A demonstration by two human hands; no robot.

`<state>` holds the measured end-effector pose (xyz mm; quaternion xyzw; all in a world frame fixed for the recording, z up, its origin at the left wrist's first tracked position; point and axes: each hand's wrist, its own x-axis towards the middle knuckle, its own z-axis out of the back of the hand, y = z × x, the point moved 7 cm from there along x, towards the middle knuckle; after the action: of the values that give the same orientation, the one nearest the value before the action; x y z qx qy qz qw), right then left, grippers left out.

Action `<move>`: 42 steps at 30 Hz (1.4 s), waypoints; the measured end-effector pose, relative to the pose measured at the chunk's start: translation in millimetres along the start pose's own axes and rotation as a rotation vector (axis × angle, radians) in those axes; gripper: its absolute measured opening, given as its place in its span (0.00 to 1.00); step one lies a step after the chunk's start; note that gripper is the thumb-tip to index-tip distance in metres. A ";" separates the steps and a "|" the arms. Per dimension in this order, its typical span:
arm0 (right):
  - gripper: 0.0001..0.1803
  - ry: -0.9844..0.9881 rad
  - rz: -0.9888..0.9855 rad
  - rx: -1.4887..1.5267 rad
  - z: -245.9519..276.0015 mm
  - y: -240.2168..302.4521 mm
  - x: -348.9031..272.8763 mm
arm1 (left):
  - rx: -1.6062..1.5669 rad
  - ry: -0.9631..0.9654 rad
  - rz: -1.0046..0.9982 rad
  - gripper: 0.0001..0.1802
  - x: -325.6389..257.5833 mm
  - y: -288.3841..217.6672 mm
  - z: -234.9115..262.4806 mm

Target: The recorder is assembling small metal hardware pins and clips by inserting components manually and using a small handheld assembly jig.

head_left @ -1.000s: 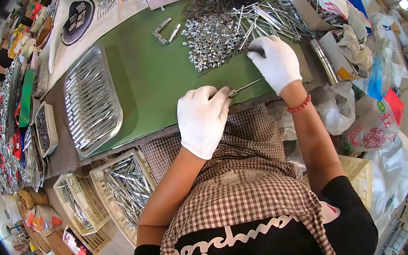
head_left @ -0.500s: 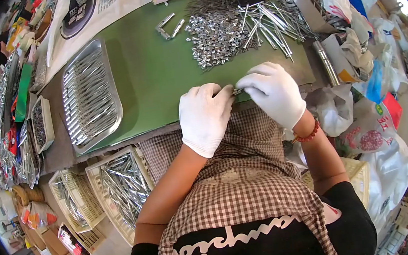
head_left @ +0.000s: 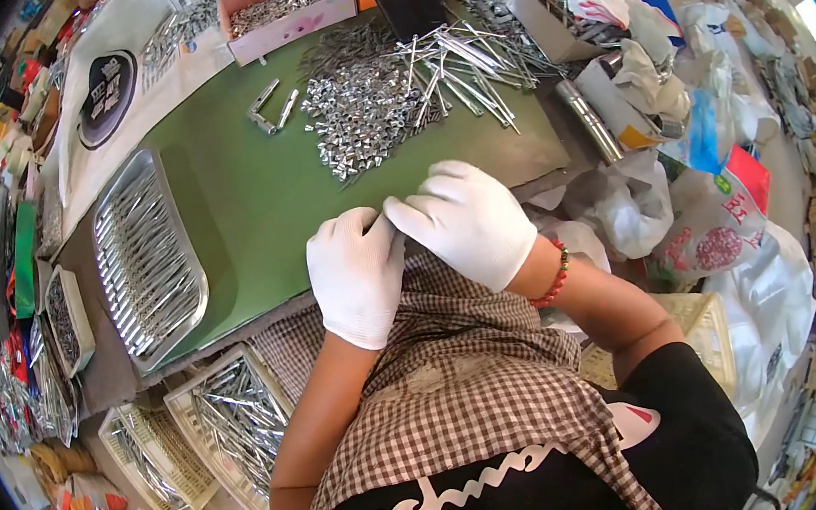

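"Two white-gloved hands meet over the near edge of the green mat (head_left: 261,201). How do they stand?"

"The left hand (head_left: 359,281) has its fingers curled toward the right, and the right hand (head_left: 470,228) reaches across to it, thumb and forefinger touching the left fingertips."

"Is anything gripped?"

"The fingers are drawn in narrow on both sides, but the gloves hide what lies between the tips, so one cannot tell whether either hand holds a part."

"And the metal pieces in sight?"

"A pile of small silver fittings (head_left: 362,119) lies on the mat on the far side of the hands, clear of the gloves. Thin metal rods (head_left: 472,66) lie in a loose heap to its right."

"What flanks them?"

"To the left, a U-shaped metal piece (head_left: 263,110) sits near the pile; farther left stands a metal tray (head_left: 190,244) with slender silver parts in rows. A pink box (head_left: 297,32) is at the far edge."
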<state>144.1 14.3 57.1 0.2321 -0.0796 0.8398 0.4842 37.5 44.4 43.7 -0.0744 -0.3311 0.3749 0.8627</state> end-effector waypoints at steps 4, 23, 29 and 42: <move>0.16 -0.083 -0.102 -0.006 6.4 -6.2 -8.8 | -0.016 0.033 0.040 0.09 -3.0 1.1 -1.8; 0.21 -0.011 -0.789 -1.006 151.0 -214.8 -113.0 | -0.090 0.020 0.021 0.05 -5.6 0.5 4.3; 0.17 -0.623 -0.754 -0.200 135.2 -190.4 -75.8 | 0.000 -0.065 0.142 0.11 -61.4 26.3 53.6; 0.14 -0.022 0.137 -0.122 -171.5 -65.5 243.7 | -0.186 -0.265 0.594 0.08 -124.9 66.1 110.0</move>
<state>43.1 298.9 14.1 0.2054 -0.1517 0.8620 0.4379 -133.4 -9.0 39.0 -0.1965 -0.4371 0.5844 0.6548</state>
